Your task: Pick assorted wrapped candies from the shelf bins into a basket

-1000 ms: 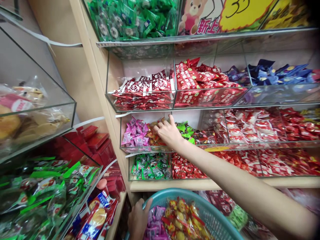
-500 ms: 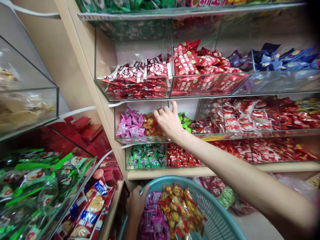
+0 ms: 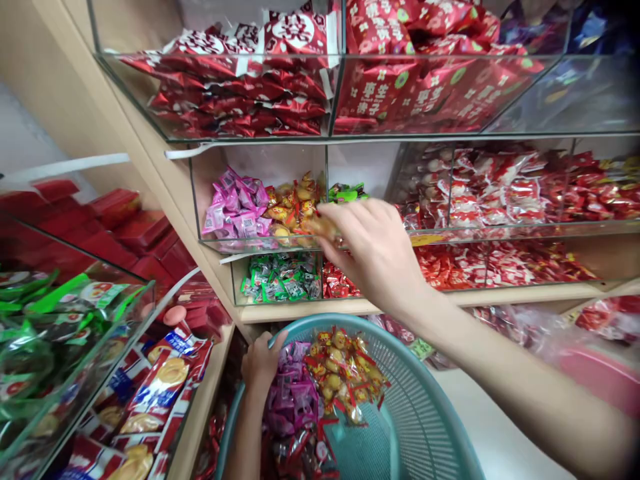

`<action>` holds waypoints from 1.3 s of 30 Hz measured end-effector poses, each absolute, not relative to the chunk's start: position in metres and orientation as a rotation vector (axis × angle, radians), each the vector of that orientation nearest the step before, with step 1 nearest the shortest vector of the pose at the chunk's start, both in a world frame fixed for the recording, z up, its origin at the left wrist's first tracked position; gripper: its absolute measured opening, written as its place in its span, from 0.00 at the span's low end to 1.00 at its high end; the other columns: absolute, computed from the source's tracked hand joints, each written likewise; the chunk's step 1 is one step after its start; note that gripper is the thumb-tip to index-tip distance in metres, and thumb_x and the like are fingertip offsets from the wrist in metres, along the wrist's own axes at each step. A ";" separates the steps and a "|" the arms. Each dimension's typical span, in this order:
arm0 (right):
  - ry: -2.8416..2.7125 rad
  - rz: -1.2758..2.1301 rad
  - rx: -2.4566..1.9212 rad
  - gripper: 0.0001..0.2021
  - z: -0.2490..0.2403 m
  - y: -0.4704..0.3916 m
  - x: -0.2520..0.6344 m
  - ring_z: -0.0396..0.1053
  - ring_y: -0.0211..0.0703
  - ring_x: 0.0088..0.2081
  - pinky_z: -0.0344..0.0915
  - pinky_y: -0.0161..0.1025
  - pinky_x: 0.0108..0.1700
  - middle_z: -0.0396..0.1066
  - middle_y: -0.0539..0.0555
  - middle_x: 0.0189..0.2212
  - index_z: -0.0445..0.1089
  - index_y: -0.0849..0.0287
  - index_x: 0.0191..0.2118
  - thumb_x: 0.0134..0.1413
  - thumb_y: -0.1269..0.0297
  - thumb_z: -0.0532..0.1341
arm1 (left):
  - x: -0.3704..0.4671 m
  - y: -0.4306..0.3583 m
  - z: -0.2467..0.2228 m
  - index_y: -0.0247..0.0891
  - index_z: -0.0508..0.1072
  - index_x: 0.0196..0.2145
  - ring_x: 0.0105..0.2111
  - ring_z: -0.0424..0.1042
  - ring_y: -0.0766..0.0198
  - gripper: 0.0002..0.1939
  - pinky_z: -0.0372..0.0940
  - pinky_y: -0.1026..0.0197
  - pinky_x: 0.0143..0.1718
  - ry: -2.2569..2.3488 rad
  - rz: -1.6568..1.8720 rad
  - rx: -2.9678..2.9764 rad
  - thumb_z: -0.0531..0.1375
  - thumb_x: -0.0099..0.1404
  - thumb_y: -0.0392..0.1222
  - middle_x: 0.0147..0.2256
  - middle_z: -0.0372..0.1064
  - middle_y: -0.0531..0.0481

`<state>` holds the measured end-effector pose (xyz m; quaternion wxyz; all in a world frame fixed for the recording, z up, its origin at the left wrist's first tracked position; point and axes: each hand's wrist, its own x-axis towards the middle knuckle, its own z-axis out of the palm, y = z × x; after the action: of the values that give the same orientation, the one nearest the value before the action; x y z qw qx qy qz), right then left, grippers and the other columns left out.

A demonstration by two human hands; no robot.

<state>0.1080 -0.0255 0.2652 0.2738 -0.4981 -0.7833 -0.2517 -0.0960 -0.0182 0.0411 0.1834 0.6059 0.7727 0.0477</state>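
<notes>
My left hand [image 3: 261, 360] is closed around the left rim of a teal plastic basket [image 3: 427, 393]. In the basket lie purple-wrapped candies [image 3: 295, 397], gold candies in clear wrappers with red ends [image 3: 343, 373] and some dark red packets [image 3: 303, 453]. My right hand [image 3: 383, 253] is raised in front of the middle shelf, its fingers closed on gold-wrapped candy [image 3: 324, 227]; how many pieces it holds I cannot tell. Just behind it, a glass bin [image 3: 215, 245] holds purple candies [image 3: 235, 200] beside more gold ones [image 3: 295, 200].
Red packets [image 3: 240, 87] fill glass bins above. Green candies [image 3: 283, 277] and small red ones sit on the shelf below. To the left are glass bins of green-wrapped snacks [image 3: 65, 313], biscuit packs [image 3: 155, 387] and red boxes [image 3: 125, 217]. A pink container [image 3: 600, 373] stands at right.
My right hand has moved from over the gold candies to the front of the bin, now with gold-wrapped candy in its fingers. The view has tilted down and come closer. My left hand keeps the rim.
</notes>
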 end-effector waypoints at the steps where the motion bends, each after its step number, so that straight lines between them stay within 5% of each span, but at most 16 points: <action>1: -2.117 -0.555 -1.315 0.14 0.251 -0.038 0.119 0.61 0.46 0.42 0.55 0.43 0.44 0.67 0.57 0.39 0.62 0.61 0.49 0.61 0.64 0.49 | -0.095 -0.018 0.042 0.43 0.71 0.37 0.41 0.71 0.48 0.30 0.62 0.55 0.38 2.176 0.132 1.710 0.40 0.60 0.65 0.39 0.73 0.41; 6: -2.156 0.089 -1.507 0.11 0.152 -0.076 0.177 0.66 0.41 0.33 0.58 0.38 0.37 0.70 0.53 0.31 0.67 0.58 0.36 0.59 0.58 0.52 | -0.091 -0.017 0.044 0.44 0.70 0.37 0.41 0.71 0.48 0.30 0.61 0.56 0.36 2.175 0.110 1.709 0.39 0.59 0.66 0.39 0.74 0.42; 11: -2.208 -0.157 -1.758 0.11 0.089 -0.091 0.197 0.65 0.44 0.32 0.57 0.41 0.39 0.68 0.52 0.26 0.67 0.59 0.33 0.59 0.59 0.53 | -0.087 -0.016 0.044 0.45 0.70 0.35 0.40 0.71 0.48 0.31 0.60 0.58 0.34 2.197 0.090 1.752 0.38 0.59 0.67 0.38 0.74 0.43; 17: -2.234 -0.256 -1.800 0.07 0.070 -0.089 0.195 0.63 0.47 0.38 0.58 0.43 0.42 0.66 0.57 0.36 0.68 0.59 0.33 0.57 0.62 0.56 | -0.083 -0.015 0.044 0.45 0.70 0.40 0.39 0.71 0.49 0.32 0.59 0.58 0.34 2.230 0.050 1.743 0.38 0.58 0.68 0.38 0.74 0.42; 25: -1.990 0.096 -1.578 0.10 0.108 -0.078 0.239 0.65 0.45 0.42 0.63 0.42 0.45 0.67 0.57 0.39 0.67 0.59 0.41 0.58 0.60 0.54 | -0.084 -0.014 0.043 0.45 0.70 0.38 0.39 0.71 0.48 0.33 0.59 0.58 0.33 2.244 0.027 1.751 0.38 0.58 0.69 0.37 0.74 0.42; 39: -2.037 -0.339 -1.254 0.13 0.198 -0.062 0.206 0.64 0.48 0.46 0.59 0.46 0.46 0.68 0.58 0.43 0.64 0.54 0.49 0.59 0.62 0.52 | -0.083 -0.017 0.046 0.44 0.69 0.41 0.42 0.72 0.48 0.29 0.62 0.56 0.37 2.213 0.111 1.677 0.40 0.60 0.65 0.39 0.74 0.41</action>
<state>0.2057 -0.0624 0.1976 0.3549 -0.4852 -0.7883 -0.1313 -0.0833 -0.0174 0.0464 0.1803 0.5937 0.7833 0.0392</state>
